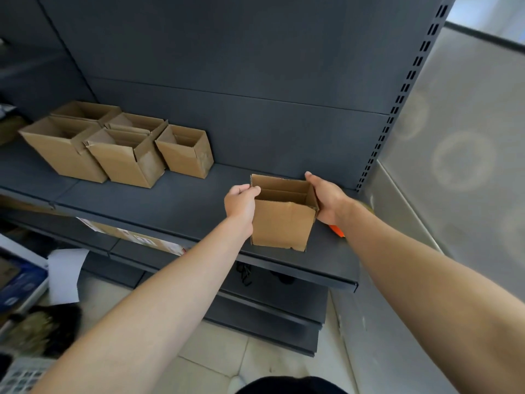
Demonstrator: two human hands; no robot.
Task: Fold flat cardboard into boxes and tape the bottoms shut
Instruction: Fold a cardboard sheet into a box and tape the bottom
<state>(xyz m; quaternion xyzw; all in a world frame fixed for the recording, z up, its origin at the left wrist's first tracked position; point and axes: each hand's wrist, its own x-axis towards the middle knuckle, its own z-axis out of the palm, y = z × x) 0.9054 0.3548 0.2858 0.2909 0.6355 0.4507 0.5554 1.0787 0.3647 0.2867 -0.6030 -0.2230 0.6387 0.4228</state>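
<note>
One wide-angle view is taken from head height, aimed forward and down along both outstretched forearms. The left hand (241,204) and right hand (328,198) are framed near the centre, the cardboard box (281,223) between their fingers. Beyond the fingertips the shelf (184,194) and back panel (227,66) are seen closely; behind the wrists, floor tiles (216,348).

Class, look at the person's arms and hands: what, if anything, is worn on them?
The left arm and right arm are bare to the picture's edge, no sleeve showing. The left hand and right hand wear no gloves; no ring, watch or wristband is visible.
</note>
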